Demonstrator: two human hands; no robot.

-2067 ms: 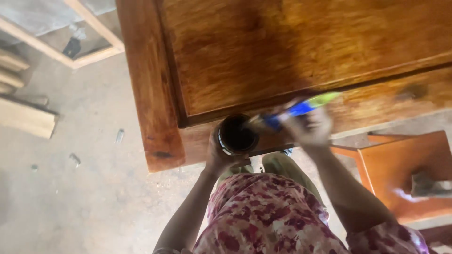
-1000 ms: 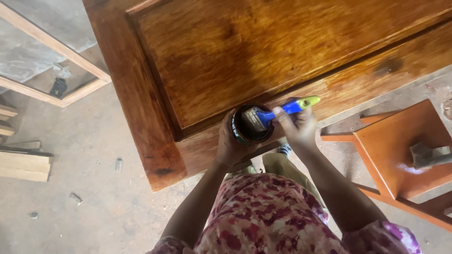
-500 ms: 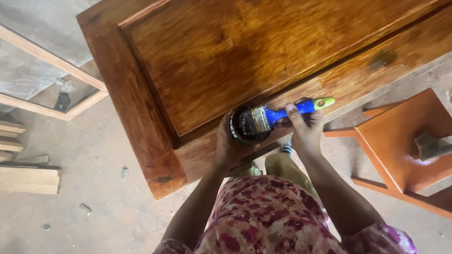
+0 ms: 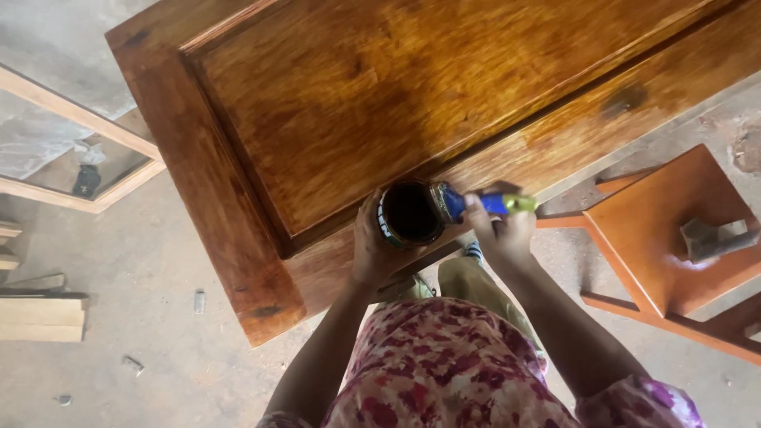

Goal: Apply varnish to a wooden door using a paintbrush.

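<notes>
Hands (image 4: 372, 246) grip tin (image 4: 410, 213) and brush (image 4: 476, 204).

woodworking shop: varnished door (image 4: 412, 87), offcuts (image 4: 40, 317)

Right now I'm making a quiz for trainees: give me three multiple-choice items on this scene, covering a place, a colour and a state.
1. Where is the can?
A on the floor
B in the left hand, at the door's edge
C on the stool

2. The brush handle is:
A red
B black
C blue with a green tip

3. The can is:
A open
B lidded
C tipped over

Answers: B, fingers wrap its side; C, both colours show in the right hand; A, its dark inside shows.
</notes>
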